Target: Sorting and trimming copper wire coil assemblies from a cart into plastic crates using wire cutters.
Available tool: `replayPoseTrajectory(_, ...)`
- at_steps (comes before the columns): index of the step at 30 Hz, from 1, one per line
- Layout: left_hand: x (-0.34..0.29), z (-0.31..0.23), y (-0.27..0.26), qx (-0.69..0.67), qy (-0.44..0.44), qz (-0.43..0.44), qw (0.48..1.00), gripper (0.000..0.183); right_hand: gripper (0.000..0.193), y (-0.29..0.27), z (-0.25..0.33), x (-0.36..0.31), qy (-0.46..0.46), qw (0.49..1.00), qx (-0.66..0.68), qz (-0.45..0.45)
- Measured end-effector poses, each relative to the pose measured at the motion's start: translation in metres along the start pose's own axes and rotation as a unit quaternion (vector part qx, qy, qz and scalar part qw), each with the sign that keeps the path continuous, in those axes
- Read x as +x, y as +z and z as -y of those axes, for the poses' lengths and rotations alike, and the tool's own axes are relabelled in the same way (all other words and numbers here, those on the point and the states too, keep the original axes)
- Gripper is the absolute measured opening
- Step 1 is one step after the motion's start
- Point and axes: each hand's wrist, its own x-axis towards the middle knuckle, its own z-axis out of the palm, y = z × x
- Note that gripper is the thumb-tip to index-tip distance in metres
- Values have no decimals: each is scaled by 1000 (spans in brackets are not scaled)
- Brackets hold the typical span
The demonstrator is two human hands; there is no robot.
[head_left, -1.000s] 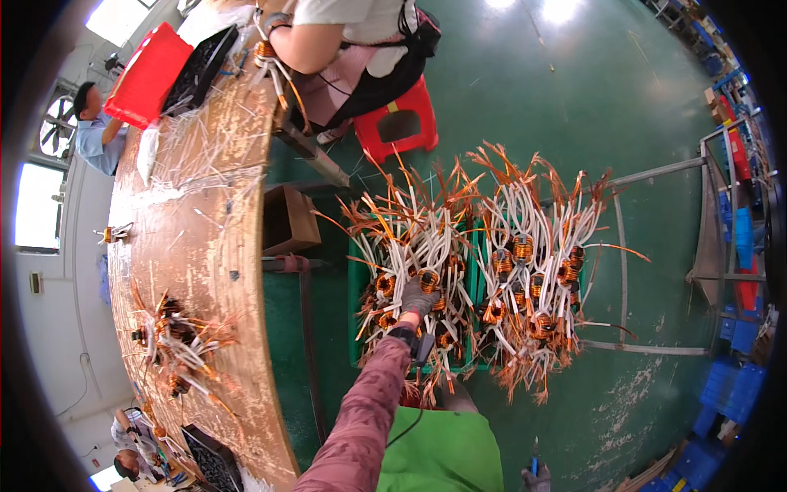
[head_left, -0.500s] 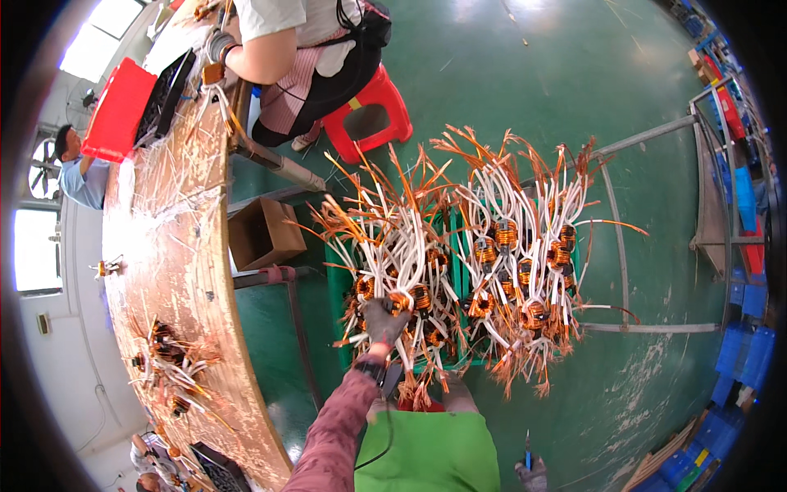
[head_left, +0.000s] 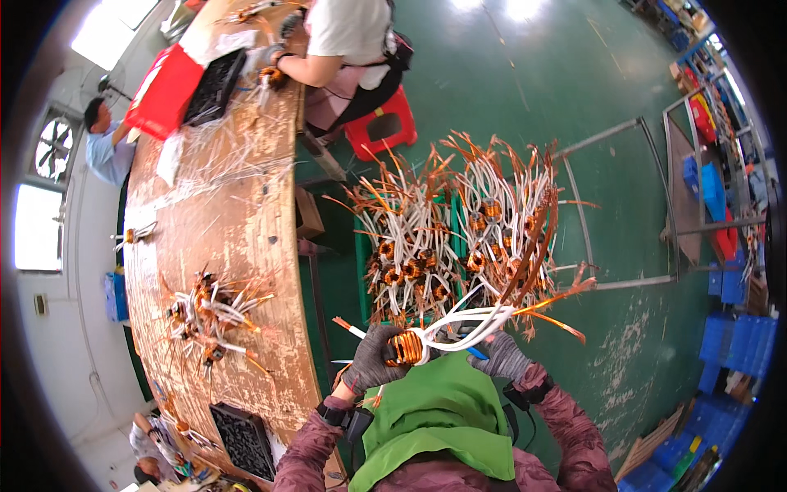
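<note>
My left hand [head_left: 373,361], in a grey glove, is closed around a copper-wound coil [head_left: 405,349] just above my green apron. Long white-sleeved leads [head_left: 467,318] run from the coil to the right, ending in bare, frayed copper strands. On the right, my gloved right hand [head_left: 502,359] is closed on blue-handled pliers [head_left: 477,353], close beneath the leads. Their jaws are partly hidden by the leads, so I cannot tell whether they touch any. Beyond my hands, green crates [head_left: 361,283] hold many similar coils with upright leads.
A worn wooden bench [head_left: 270,287] runs along my left, with a pile of coils [head_left: 209,307] and a black tray [head_left: 240,439] of small dark parts. A co-worker [head_left: 348,33] works at its far end beside a red stool [head_left: 381,123]. Metal frames [head_left: 635,283] stand at the right.
My left hand has lifted a coil out of the crate and brought it back to my apron. My right hand has come up from the lower edge with the pliers to the leads.
</note>
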Motion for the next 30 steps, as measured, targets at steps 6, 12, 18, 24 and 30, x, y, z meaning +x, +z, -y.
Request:
replayPoseTrajectory(6, -44, -23, -33, -34, 57, -59, 996, 58, 44, -11, 50, 7, -165, 984, -71, -24)
replayPoseTrajectory(12, -66, -35, -53, 41, 99, -110, 988, 54, 37, -18, 84, 7, -141, 989, -2, 36)
replayPoseTrajectory(18, -78, -41, -59, 60, 122, -127, 983, 54, 42, -31, 102, 4, -186, 981, -29, 42)
replayPoseTrajectory(24, -79, -54, -54, 78, 136, -127, 979, 55, 40, -19, 70, -1, -254, 954, -161, -9)
replayPoseTrajectory(30, -76, -52, -52, 105, 136, -114, 979, 56, 36, -20, 74, -7, -234, 910, -338, -51)
